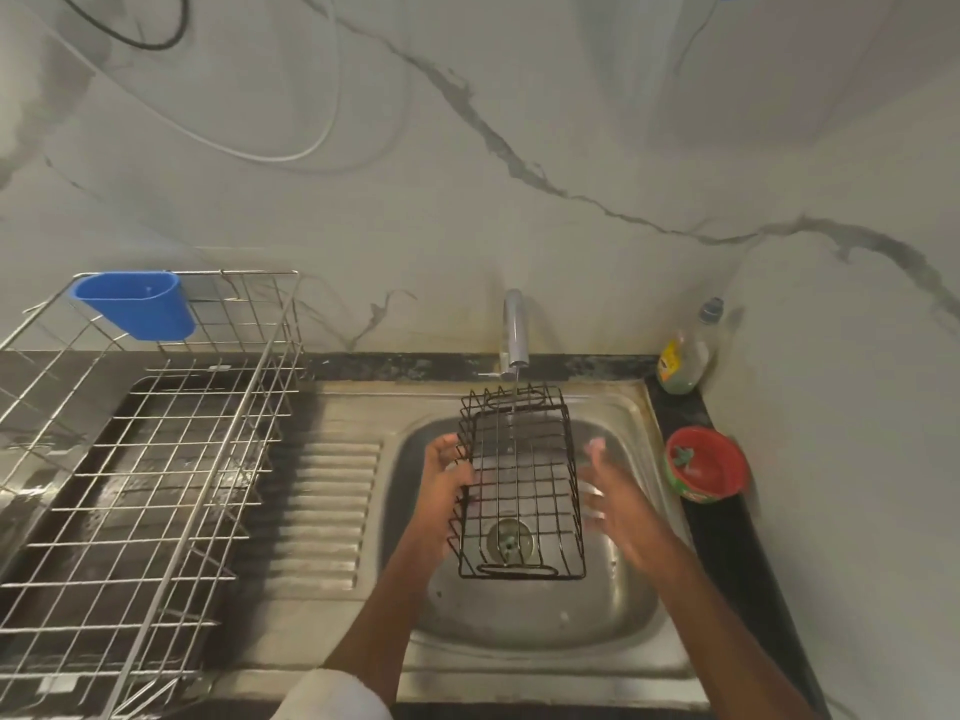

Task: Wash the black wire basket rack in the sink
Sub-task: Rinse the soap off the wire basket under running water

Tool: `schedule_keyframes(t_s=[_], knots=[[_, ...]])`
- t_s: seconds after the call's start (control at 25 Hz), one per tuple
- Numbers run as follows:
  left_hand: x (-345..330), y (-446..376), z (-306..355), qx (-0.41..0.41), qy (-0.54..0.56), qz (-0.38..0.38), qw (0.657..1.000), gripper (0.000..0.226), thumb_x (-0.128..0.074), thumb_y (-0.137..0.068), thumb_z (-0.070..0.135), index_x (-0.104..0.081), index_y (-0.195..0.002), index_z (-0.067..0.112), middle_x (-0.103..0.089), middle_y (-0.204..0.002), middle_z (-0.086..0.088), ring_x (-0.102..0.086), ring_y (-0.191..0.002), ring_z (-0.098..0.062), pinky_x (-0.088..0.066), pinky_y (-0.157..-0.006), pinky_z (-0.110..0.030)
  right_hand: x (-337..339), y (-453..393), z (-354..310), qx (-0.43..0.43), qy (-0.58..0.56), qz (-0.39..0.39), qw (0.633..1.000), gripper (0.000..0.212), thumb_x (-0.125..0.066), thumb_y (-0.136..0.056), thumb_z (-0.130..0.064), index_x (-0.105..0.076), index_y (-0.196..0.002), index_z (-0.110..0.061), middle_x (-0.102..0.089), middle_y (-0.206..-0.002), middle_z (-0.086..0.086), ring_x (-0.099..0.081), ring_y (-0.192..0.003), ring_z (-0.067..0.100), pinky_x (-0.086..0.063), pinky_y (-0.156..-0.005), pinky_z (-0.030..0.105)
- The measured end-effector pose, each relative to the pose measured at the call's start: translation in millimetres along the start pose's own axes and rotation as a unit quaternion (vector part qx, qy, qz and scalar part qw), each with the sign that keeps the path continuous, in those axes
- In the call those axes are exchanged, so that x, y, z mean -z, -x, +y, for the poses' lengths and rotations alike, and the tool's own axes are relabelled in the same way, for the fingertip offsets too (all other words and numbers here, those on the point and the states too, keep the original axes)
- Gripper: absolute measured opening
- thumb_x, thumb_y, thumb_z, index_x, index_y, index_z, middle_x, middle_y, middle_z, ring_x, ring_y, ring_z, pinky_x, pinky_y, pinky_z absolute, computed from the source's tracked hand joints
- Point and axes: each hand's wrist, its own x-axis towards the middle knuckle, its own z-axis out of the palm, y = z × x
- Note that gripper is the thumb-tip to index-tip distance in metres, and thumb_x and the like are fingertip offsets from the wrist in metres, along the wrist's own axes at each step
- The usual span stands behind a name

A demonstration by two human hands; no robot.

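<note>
Holding black wire basket rack [521, 485] over sink [649, 605] under running tap [514, 330], left hand [449, 478] gripping its left side. Right hand [610, 498] open, blurred, just beside rack; contact unclear. One-handed wet grip risking slip into basin. Water stream barely visible; drain showing only through mesh.

Head camera looks steeply down, close over the sink [519, 646].
</note>
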Motion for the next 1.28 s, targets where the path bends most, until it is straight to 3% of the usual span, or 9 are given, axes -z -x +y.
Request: schedule_keyframes(t_s=[0.04, 0.12, 0.2, 0.32, 0.44, 0.76, 0.96, 1.12, 1.28], knots=[[-0.1, 5.3, 2.0, -0.014, -0.049, -0.013, 0.999, 0.068, -0.066, -0.074, 0.014, -0.052, -0.137, 0.034, -0.056, -0.147, -0.010, -0.069, -0.113, -0.029, -0.057, -0.089, -0.048, -10.3, -3.9, -11.8, -0.014, 0.013, -0.026, 0.999, 0.092, -0.062, -0.080, -0.081, -0.038, -0.154, -0.033, -0.050, -0.150, -0.002, -0.060, -0.122, 0.022, -0.054, -0.098, 0.048], [3.6, 12.1, 9.6, -0.022, -0.108, -0.042, 0.993, 0.091, -0.065, -0.069, 0.019, -0.040, -0.153, 0.037, -0.053, -0.150, -0.004, -0.061, -0.128, -0.025, -0.051, -0.105, -0.049, -33.7, -8.7, -32.4, 0.003, 0.063, -0.028, 0.998, 0.097, -0.080, -0.080, -0.057, -0.028, -0.158, -0.032, -0.044, -0.148, -0.006, -0.056, -0.121, 0.018, -0.052, -0.102, 0.045], [14.1, 12.6, 19.6, -0.017, -0.128, -0.072, 0.989, 0.100, -0.064, -0.068, 0.019, -0.031, -0.162, 0.034, -0.053, -0.150, -0.007, -0.054, -0.133, -0.026, -0.047, -0.103, -0.043, -49.0, -16.8, -41.7, 0.008, 0.081, -0.022, 0.996, 0.100, -0.086, -0.080, -0.030, -0.024, -0.158, -0.031, -0.039, -0.143, -0.010, -0.047, -0.128, 0.018, -0.043, -0.109, 0.045], [30.5, 11.5, 31.0, -0.004, -0.090, -0.095, 0.991, 0.093, -0.073, -0.068, 0.021, -0.041, -0.155, 0.030, -0.061, -0.146, -0.002, -0.054, -0.136, -0.027, -0.046, -0.104, -0.043, -57.6, -32.3, -41.9, -0.008, 0.064, -0.077, 0.995, 0.098, -0.090, -0.071, -0.010, -0.038, -0.150, -0.034, -0.045, -0.149, 0.003, -0.046, -0.134, 0.028, -0.033, -0.118, 0.054], [28.0, 9.8, 36.0, -0.001, -0.118, -0.090, 0.989, 0.087, -0.080, -0.070, 0.019, -0.048, -0.149, 0.035, -0.066, -0.140, 0.005, -0.057, -0.134, -0.022, -0.044, -0.113, -0.048, -57.9, -37.8, -33.3, 0.006, 0.086, -0.067, 0.994, 0.113, -0.085, -0.064, 0.006, -0.031, -0.153, -0.036, -0.050, -0.142, 0.000, -0.045, -0.135, 0.026, -0.035, -0.116, 0.055], [-28.2, -25.9, 47.6, -0.023, -0.302, -0.181, 0.936, 0.100, -0.081, -0.077, 0.000, -0.038, -0.160, 0.034, -0.067, -0.138, 0.008, -0.058, -0.135, -0.018, -0.037, -0.123, -0.058, -15.4, -19.7, -0.5, 0.090, 0.033, 0.093, 0.991, 0.103, -0.076, -0.062, 0.015, -0.037, -0.143, -0.036, -0.058, -0.128, -0.004, -0.061, -0.115, 0.016, -0.060, -0.088, 0.043], [-60.4, -34.8, 62.3, -0.018, -0.305, -0.243, 0.921, 0.104, -0.079, -0.081, 0.002, -0.027, -0.166, 0.031, -0.050, -0.159, -0.002, -0.046, -0.147, -0.028, -0.031, -0.126, -0.061, 5.9, -17.6, 1.0, 0.091, 0.005, 0.159, 0.983, 0.096, -0.072, -0.065, 0.021, -0.041, -0.142, -0.029, -0.064, -0.121, 0.000, -0.067, -0.105, 0.018, -0.054, -0.071, 0.028], [-42.8, -36.2, 70.6, -0.049, -0.274, -0.229, 0.933, 0.107, -0.080, -0.076, 0.007, -0.029, -0.167, 0.031, -0.043, -0.166, 0.002, -0.043, -0.152, -0.025, -0.032, -0.127, -0.055, -12.5, -22.6, 4.0, 0.109, -0.021, 0.126, 0.986, 0.092, -0.066, -0.065, 0.025, -0.046, -0.130, -0.036, -0.061, -0.119, -0.001, -0.066, -0.104, 0.018, -0.060, -0.072, 0.034], [-1.9, -26.8, 68.7, -0.075, -0.242, -0.180, 0.950, 0.090, -0.082, -0.078, -0.012, -0.048, -0.150, 0.029, -0.067, -0.137, 0.002, -0.069, -0.125, -0.017, -0.059, -0.101, -0.040, -21.4, -45.7, -4.8, 0.130, 0.079, 0.040, 0.987, 0.097, -0.068, -0.069, 0.025, -0.037, -0.143, -0.029, -0.054, -0.126, 0.001, -0.063, -0.112, 0.024, -0.063, -0.078, 0.036]])
